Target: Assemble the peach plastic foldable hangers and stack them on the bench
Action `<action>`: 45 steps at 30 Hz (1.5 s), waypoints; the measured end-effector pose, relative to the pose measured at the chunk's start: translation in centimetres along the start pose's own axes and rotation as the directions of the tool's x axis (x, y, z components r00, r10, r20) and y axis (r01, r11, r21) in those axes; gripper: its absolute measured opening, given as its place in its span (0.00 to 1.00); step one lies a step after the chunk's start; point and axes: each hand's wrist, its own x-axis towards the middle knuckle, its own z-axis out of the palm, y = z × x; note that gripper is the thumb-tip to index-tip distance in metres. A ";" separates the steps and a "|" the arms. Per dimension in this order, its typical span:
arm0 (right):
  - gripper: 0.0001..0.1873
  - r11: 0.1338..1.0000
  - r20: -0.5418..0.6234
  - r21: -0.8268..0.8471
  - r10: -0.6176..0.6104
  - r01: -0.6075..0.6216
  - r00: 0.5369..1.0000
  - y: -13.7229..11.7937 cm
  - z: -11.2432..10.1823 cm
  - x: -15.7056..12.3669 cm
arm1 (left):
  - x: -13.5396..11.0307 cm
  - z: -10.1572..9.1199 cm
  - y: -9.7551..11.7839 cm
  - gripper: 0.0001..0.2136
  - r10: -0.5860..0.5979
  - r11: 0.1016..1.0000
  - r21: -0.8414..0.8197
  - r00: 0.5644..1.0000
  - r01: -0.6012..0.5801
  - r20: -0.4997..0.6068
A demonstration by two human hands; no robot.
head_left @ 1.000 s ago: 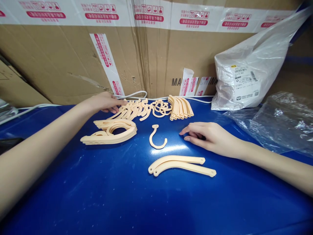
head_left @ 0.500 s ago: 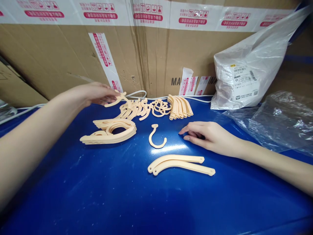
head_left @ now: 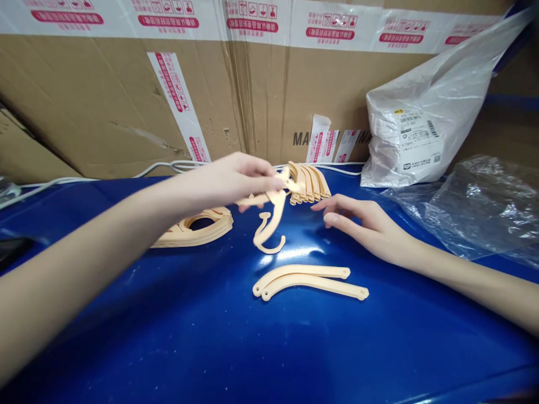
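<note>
My left hand hovers over the middle of the blue table, its fingers pinched on a cream plastic piece that hangs down from them. Right below that piece a cream hook lies on the table. My right hand is lifted slightly with fingers stretched out and nothing in it, a short way right of the held piece. Two curved cream arms lie side by side nearer to me. A stack of curved cream parts sits on the left, partly behind my forearm.
A bundle of cream parts stands at the back by large cardboard boxes. A white plastic bag with a label and clear crumpled plastic lie at the right. White cable runs along the back left.
My left hand picked a cream piece from the back pile and carried it right, over the hook. My right hand lifted a little and its fingers spread toward the piece.
</note>
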 end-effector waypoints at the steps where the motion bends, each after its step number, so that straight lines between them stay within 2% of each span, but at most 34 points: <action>1: 0.17 0.998 -0.021 0.053 -0.014 0.015 1.000 -0.1 0.0 -0.1 | -0.4 0.8 0.2 0.11 0.085 0.994 0.054 0.989 -0.092 0.117; 3: 0.19 0.988 -0.045 0.136 -0.062 0.067 0.997 -0.5 0.0 -0.4 | -1.1 2.2 0.2 0.11 0.183 0.974 0.090 0.958 -0.207 0.221; 5: 0.21 0.984 -0.053 0.140 -0.106 0.113 0.993 -1.1 0.2 -0.8 | -1.5 3.2 0.1 0.12 0.196 0.968 0.094 0.937 -0.232 0.289; 7: 0.21 0.986 -0.069 0.057 -0.152 0.156 0.986 -1.7 0.4 -1.1 | -1.8 4.0 0.0 0.12 0.197 0.970 0.072 0.929 -0.230 0.314; 11: 0.13 0.960 -0.125 -0.155 -0.255 0.235 0.959 -2.4 0.7 -1.6 | -2.0 5.0 0.0 0.11 0.175 0.984 -0.016 0.929 -0.180 0.325; 14: 0.13 0.965 -0.151 -0.170 -0.228 0.202 0.962 -2.3 0.8 -1.6 | -2.0 5.6 0.3 0.10 0.138 0.989 -0.093 0.940 -0.115 0.311; 19: 0.24 0.993 -0.144 -0.023 -0.119 0.117 0.982 -1.9 0.7 -1.2 | -2.0 6.3 0.7 0.10 0.045 0.983 -0.184 0.944 0.017 0.327; 22: 0.19 0.992 -0.107 -0.032 -0.126 0.123 0.986 -1.8 0.5 -1.1 | -1.9 6.3 0.5 0.08 0.041 0.978 -0.207 0.938 0.033 0.344; 27: 0.09 0.984 -0.076 -0.077 -0.168 0.162 0.983 -1.7 0.2 -1.0 | -1.9 6.2 -0.5 0.10 0.123 0.973 -0.227 0.924 -0.040 0.362; 33: 0.07 0.977 -0.128 -0.119 -0.191 0.176 0.973 -1.9 0.2 -1.1 | -2.0 6.5 -0.2 0.11 0.106 0.973 -0.231 0.931 -0.024 0.350; 38: 0.06 0.965 -0.142 -0.191 -0.211 0.182 0.967 -2.0 0.2 -1.0 | -2.1 7.1 -0.2 0.10 0.030 0.977 -0.211 0.947 0.041 0.320; 42: 0.02 0.960 -0.146 -0.223 -0.204 0.169 0.968 -1.8 0.2 -1.0 | -2.0 7.4 -0.3 0.07 0.013 0.971 -0.231 0.943 0.068 0.332; 45: 0.04 0.963 -0.151 -0.220 -0.188 0.153 0.970 -1.8 0.2 -1.1 | -1.9 7.4 -0.2 0.04 0.007 0.962 -0.261 0.942 0.085 0.335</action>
